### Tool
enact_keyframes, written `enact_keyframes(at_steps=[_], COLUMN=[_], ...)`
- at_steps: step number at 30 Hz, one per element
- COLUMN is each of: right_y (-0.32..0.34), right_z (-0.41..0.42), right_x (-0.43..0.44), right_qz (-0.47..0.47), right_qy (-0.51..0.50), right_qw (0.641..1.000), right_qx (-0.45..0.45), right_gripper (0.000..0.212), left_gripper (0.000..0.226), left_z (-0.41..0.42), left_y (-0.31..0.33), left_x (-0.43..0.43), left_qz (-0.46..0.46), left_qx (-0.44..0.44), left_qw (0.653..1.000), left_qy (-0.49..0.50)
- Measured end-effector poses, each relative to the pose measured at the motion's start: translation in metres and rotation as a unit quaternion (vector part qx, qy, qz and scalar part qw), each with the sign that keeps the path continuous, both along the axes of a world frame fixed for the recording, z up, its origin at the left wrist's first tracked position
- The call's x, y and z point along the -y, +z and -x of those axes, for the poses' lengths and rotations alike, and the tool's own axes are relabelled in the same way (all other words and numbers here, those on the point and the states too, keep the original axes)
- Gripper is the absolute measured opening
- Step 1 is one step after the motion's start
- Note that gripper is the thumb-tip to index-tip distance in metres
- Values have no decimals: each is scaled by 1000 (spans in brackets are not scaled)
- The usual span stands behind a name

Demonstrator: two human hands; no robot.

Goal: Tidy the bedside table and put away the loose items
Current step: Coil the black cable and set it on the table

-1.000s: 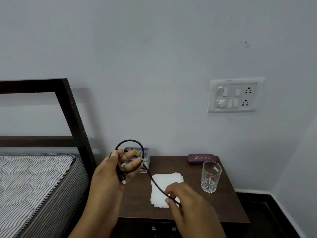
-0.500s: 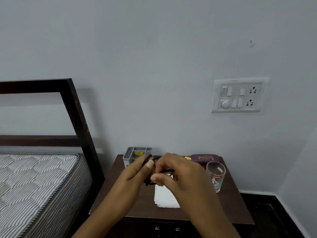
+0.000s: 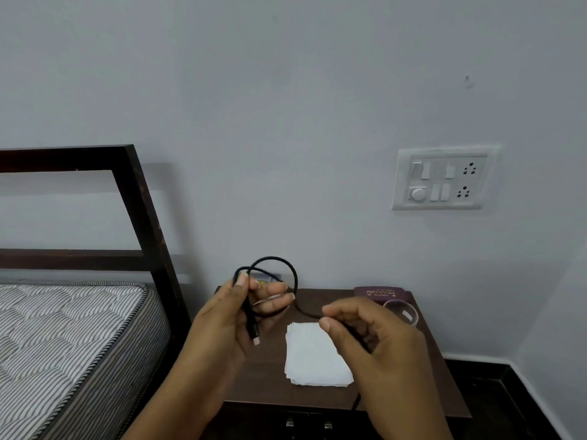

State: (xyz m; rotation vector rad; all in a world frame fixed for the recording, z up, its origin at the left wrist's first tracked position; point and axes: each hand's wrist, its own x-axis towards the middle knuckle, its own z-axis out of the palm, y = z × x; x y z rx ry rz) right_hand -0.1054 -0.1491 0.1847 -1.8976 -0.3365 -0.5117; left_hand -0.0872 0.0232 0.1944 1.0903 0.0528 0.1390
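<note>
Above the dark wooden bedside table (image 3: 263, 385), my left hand (image 3: 235, 315) holds a coiled loop of black cable (image 3: 292, 271), with the plug end hanging below my fingers. My right hand (image 3: 365, 338) pinches the cable's free length a little to the right, above a stack of white tissues (image 3: 314, 357). A maroon spectacle case (image 3: 379, 293) lies at the table's back right. A clear glass (image 3: 405, 312) stands in front of it, partly hidden by my right hand. A grey organiser box (image 3: 268, 280) sits at the back left, mostly behind my left hand.
A bed with a striped mattress (image 3: 63, 344) and a dark headboard frame (image 3: 143, 217) stands left of the table. A white switch and socket panel (image 3: 443, 179) is on the wall above the table's right side. Drawer handles (image 3: 308, 425) show below the table top.
My hands have moved apart after meeting over the table half a second ago. The cable loop in my left hand now shows another turn, and my right hand has slid along the free length.
</note>
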Motion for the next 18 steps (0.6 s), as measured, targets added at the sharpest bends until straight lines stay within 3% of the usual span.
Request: enact_keyframes(at_steps=[3, 5, 7, 9, 12, 14, 16, 18], right_y=[-9, -13, -14, -17, -19, -21, -21, -22], right_z=[3, 7, 7, 7, 8, 7, 6, 0], right_x=[-5, -14, -23, -29, -32, -30, -27, -22], right_qz=[20, -144, -368, -486, -504, -483, -458, -431], right_qy=[-101, -91, -4, 84, 173, 204, 210, 204], right_qw=[994, 985, 923, 853, 812, 804, 801, 823], right_qx=[35, -26, -113, -172, -238, -282, -324, -310], right_gripper=[23, 23, 20, 17, 37, 31, 23, 35], left_gripper=[28, 27, 27, 27, 25, 25, 26, 26], left_z=[2, 7, 12, 15, 15, 12, 9, 9], left_y=[3, 0, -6, -13, -17, -14, -11, -7], left_x=[2, 9, 21, 32, 38, 37, 36, 36], left_qz=[31, 36, 64, 110, 155, 136, 88, 51], left_qx=[7, 7, -5, -15, -13, 3, 26, 41], left_qw=[999, 999, 998, 994, 986, 988, 994, 997], left_qy=[11, 18, 19, 26, 56, 69, 66, 48])
